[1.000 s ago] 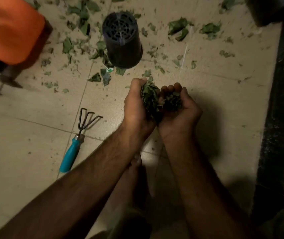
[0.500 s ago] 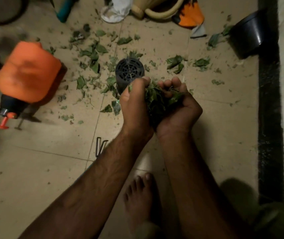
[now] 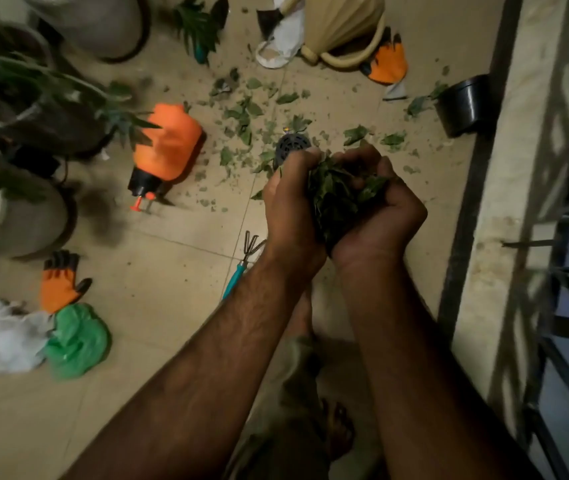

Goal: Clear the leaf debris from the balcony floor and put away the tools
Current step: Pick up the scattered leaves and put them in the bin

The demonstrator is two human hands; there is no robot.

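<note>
Left hand (image 3: 290,202), right hand (image 3: 383,209) cupped together, grip curled round crumpled green leaves (image 3: 336,192).

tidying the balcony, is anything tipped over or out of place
The orange spray bottle lies on its side, the mid-floor black pot sits bottom up among scattered leaves, and a small rake lies loose on the floor.

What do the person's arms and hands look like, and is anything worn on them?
Both arms are bare as far as the picture shows them, with no sleeves. The left hand and the right hand wear no gloves, and no watch or bracelet shows at either wrist. Fine hair is visible on the left forearm. An orange glove with dark fingertips lies unworn on the floor.
</note>
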